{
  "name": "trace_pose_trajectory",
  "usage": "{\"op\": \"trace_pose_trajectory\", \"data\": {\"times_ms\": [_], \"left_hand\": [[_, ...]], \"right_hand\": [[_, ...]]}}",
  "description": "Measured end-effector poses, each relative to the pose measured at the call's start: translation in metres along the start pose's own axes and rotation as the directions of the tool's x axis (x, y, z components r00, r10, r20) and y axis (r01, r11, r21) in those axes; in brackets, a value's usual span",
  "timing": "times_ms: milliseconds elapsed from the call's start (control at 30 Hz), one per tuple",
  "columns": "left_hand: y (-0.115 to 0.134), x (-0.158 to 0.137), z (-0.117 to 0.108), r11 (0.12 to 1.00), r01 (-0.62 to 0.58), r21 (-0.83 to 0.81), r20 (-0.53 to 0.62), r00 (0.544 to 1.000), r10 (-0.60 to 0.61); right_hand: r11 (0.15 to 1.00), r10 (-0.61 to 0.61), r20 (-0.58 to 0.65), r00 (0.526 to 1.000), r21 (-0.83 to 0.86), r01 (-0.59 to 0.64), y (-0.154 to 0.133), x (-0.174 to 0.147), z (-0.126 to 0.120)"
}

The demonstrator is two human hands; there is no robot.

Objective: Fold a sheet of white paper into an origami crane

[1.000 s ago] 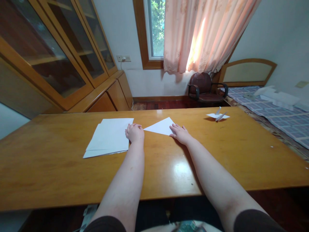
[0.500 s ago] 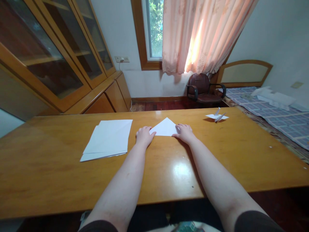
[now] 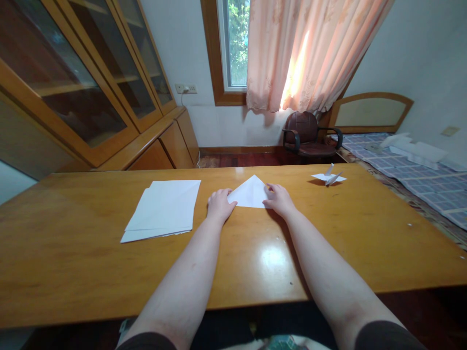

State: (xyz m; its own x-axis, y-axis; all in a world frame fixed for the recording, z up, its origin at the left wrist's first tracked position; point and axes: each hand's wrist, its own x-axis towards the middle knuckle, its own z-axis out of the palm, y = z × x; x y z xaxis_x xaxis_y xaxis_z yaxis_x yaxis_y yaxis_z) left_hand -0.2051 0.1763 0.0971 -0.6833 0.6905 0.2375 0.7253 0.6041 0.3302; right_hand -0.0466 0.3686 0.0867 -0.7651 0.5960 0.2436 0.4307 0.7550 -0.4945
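A folded sheet of white paper (image 3: 251, 193), shaped like a triangle with its peak pointing away from me, lies on the wooden table between my hands. My left hand (image 3: 220, 203) grips its left corner, thumb along the near edge. On the right corner, my right hand (image 3: 280, 199) pinches the paper between thumb and fingers. A faint crease runs down from the peak. Parts of both corners are hidden under my fingers.
A stack of white paper sheets (image 3: 164, 206) lies left of my left hand. A folded paper crane (image 3: 330, 176) stands at the table's far right. Beyond the wooden table (image 3: 91, 272) are a brown armchair (image 3: 308, 133), a bed (image 3: 394, 150) and a glass-doored cabinet (image 3: 120, 73).
My right hand has shifted its hold at the right corner, and the near edge of the paper there sits slightly lower. My left hand keeps its place at the left corner.
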Motion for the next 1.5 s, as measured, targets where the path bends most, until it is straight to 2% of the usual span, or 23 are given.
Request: {"op": "trace_pose_trajectory", "data": {"times_ms": [100, 267, 367, 467, 600, 733, 833, 1000, 1100, 1167, 1300, 1400, 1500], "left_hand": [[0.0, 0.0, 0.0, 0.999, -0.025, -0.031, 0.003, 1.0, 0.025], [0.0, 0.001, -0.001, 0.997, -0.033, -0.069, 0.012, 0.999, 0.034], [-0.001, 0.001, -0.003, 0.994, -0.018, -0.104, 0.008, 1.0, 0.019], [-0.002, 0.0, -0.006, 0.987, -0.024, -0.158, -0.051, 0.999, 0.016], [0.0, -0.002, -0.011, 0.973, -0.028, -0.228, -0.154, 0.988, -0.008], [0.005, -0.005, -0.017, 0.971, -0.067, -0.231, -0.264, 0.964, 0.003], [0.008, -0.008, -0.022, 0.977, -0.057, -0.205, -0.292, 0.956, -0.005], [0.011, -0.009, -0.026, 0.987, 0.005, -0.16, -0.238, 0.97, -0.043], [0.012, -0.009, -0.027, 0.989, 0.003, -0.145, -0.217, 0.975, -0.034], [0.012, -0.01, -0.027, 0.988, -0.03, -0.15, -0.197, 0.98, 0.0], [0.012, -0.012, -0.028, 0.973, -0.136, -0.188, -0.122, 0.986, 0.114], [0.014, -0.013, -0.026, 0.967, -0.182, -0.176, 0.011, 0.982, 0.187], [0.017, -0.011, -0.02, 0.972, -0.191, -0.138, 0.13, 0.969, 0.209]], "right_hand": [[0.997, 0.004, -0.023, 1.0, 0.075, -0.003, 0.002, 0.001, 0.003], [0.978, 0.099, -0.05, 0.994, 0.189, -0.088, 0.001, 0.0, 0.004], [0.952, 0.157, -0.003, 0.988, 0.267, -0.15, -0.001, -0.002, 0.0], [0.937, 0.181, 0.029, 0.983, 0.297, -0.182, -0.002, -0.004, -0.005], [0.941, 0.217, -0.012, 0.976, 0.268, -0.206, -0.003, -0.004, -0.008], [0.959, 0.161, -0.051, 0.986, 0.244, -0.144, -0.003, -0.003, -0.007], [0.967, 0.124, -0.088, 0.988, 0.233, -0.1, -0.003, -0.002, -0.009], [0.982, 0.055, -0.15, 0.987, 0.185, -0.027, -0.006, -0.004, -0.018], [0.981, 0.105, -0.174, 0.979, 0.182, -0.073, -0.008, -0.007, -0.021], [0.974, 0.107, -0.211, 0.972, 0.218, -0.06, -0.008, -0.008, -0.021], [0.941, -0.028, -0.298, 0.954, 0.314, 0.125, -0.005, -0.008, -0.019], [0.932, -0.048, -0.237, 0.97, 0.339, 0.129, -0.003, -0.007, -0.017], [0.942, 0.026, -0.079, 0.997, 0.336, 0.003, -0.002, -0.007, -0.017]]}}
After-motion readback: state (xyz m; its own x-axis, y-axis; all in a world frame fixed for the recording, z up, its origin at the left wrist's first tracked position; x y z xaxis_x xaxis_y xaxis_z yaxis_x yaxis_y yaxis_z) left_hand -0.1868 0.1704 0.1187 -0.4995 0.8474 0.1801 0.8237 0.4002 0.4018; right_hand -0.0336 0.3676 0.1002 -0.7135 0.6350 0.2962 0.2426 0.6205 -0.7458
